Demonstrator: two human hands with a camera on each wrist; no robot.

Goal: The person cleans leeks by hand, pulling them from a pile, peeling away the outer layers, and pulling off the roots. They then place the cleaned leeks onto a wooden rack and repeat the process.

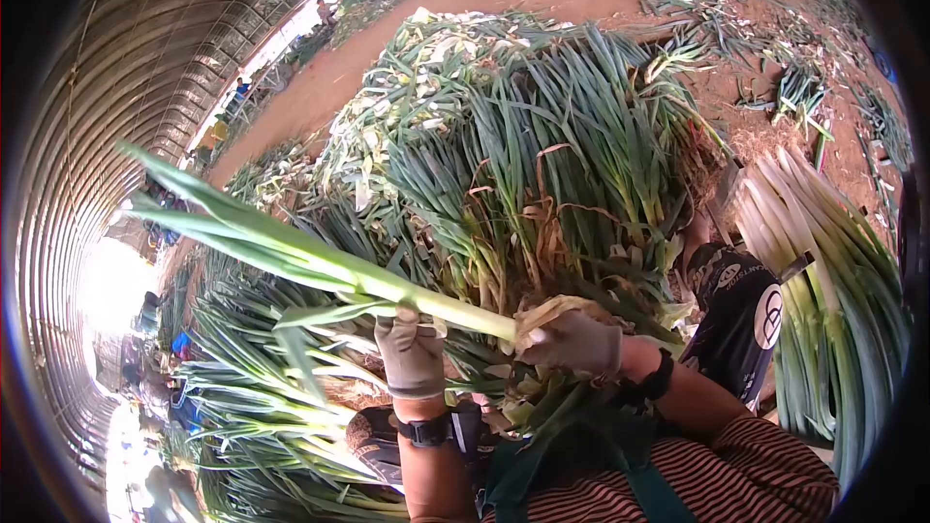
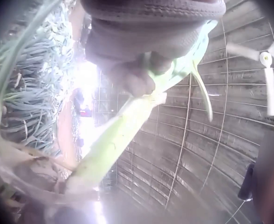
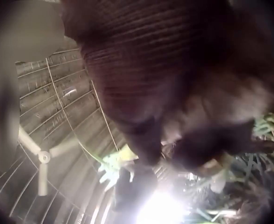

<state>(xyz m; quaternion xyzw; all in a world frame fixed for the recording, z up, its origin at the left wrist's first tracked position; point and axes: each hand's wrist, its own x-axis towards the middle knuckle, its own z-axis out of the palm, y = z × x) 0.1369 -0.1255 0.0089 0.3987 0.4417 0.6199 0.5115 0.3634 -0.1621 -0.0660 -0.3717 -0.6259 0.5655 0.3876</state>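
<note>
Your left hand grips the leek at the middle of its stalk, fingers curled around it. Your right hand holds its white end, closed on loose outer skin. The leek lies across, above your lap, its leaves pointing left. Behind it stands a big leek pile.

leek pile close ahead, trimmed leek stack blocking right, open air upper left
</note>
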